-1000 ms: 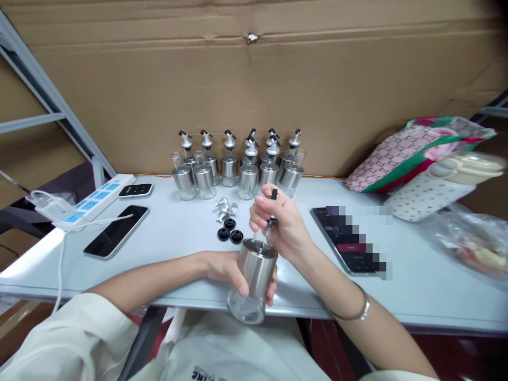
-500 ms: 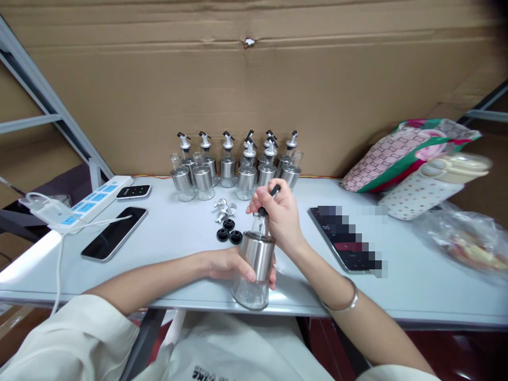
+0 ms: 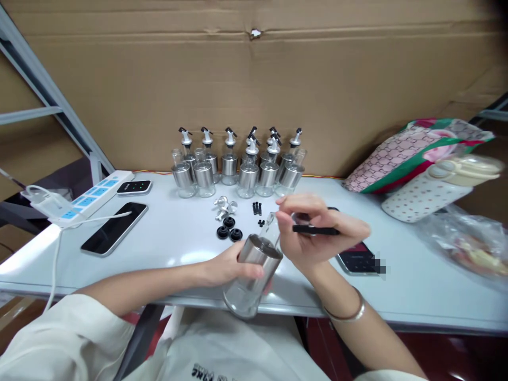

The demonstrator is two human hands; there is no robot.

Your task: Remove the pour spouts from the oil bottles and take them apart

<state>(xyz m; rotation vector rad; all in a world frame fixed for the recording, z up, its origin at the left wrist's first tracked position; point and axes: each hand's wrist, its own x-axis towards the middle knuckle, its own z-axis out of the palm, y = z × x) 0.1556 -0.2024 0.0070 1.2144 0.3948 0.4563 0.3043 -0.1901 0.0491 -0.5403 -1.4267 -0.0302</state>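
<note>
My left hand (image 3: 228, 266) is wrapped round a glass bottle with a steel sleeve (image 3: 254, 270), held tilted over the near table edge. The bottle's bare glass neck (image 3: 271, 225) points up and to the right. Just right of the neck, my right hand (image 3: 317, 233) is closed in a pinch on a thin black strip (image 3: 315, 229), blurred by motion. On the white table (image 3: 178, 238) behind the bottle lie three black round caps (image 3: 229, 230), a few silver spout parts (image 3: 223, 206) and small black pieces (image 3: 257, 208).
Several finished bottles with spouts (image 3: 238, 164) stand in rows against the cardboard wall. A phone (image 3: 114, 228), a small black device (image 3: 134, 187) and a power strip (image 3: 93, 198) lie at the left. A tablet (image 3: 359, 259) lies right of my hand, with bags (image 3: 420, 159) beyond it.
My right hand has left the bottle's neck and moved right with the thin black strip in its fingers. The bottle has tipped further to the right. Small black pieces now show on the table.
</note>
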